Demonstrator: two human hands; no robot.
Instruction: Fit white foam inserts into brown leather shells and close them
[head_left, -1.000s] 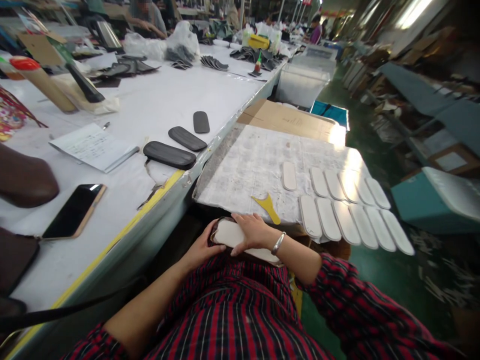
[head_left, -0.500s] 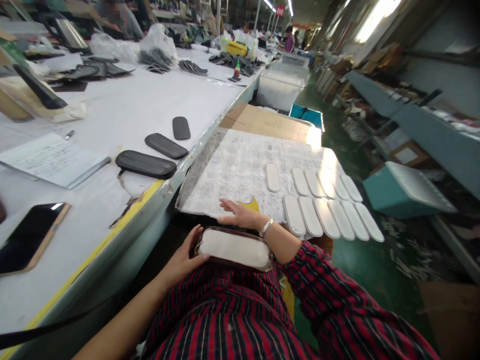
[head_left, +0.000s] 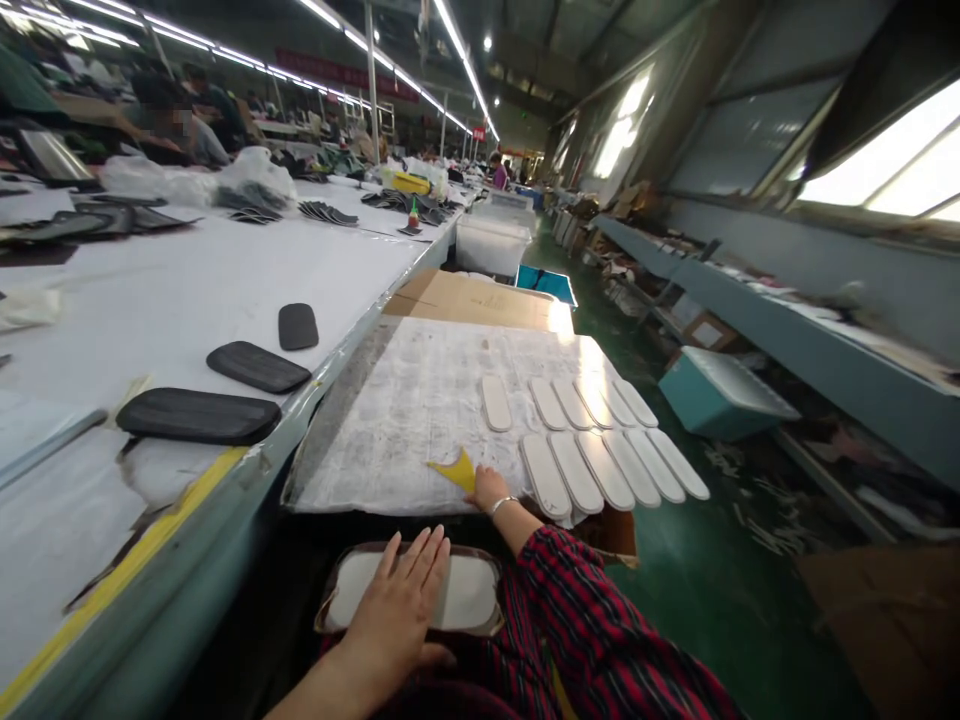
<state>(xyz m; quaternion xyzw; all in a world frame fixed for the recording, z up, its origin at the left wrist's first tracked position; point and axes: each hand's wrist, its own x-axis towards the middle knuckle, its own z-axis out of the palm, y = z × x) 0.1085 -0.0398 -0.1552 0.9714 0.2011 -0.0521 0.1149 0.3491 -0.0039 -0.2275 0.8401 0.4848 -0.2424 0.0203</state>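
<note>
my left hand spread over the white-faced piece, 6–7 o'clock | right hand on the yellow scraper, 6ish | black pads chilling at 9

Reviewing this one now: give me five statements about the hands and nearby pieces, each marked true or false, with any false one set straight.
1. The right hand grips the yellow tool. True.
2. The left hand is over the white insert. True.
3. A bracelet circles the left wrist. False: the bracelet is on the right.
4. Three dark pieces lie on the table. True.
5. All the white pieces are stacked. False: they lie spread out.
</note>
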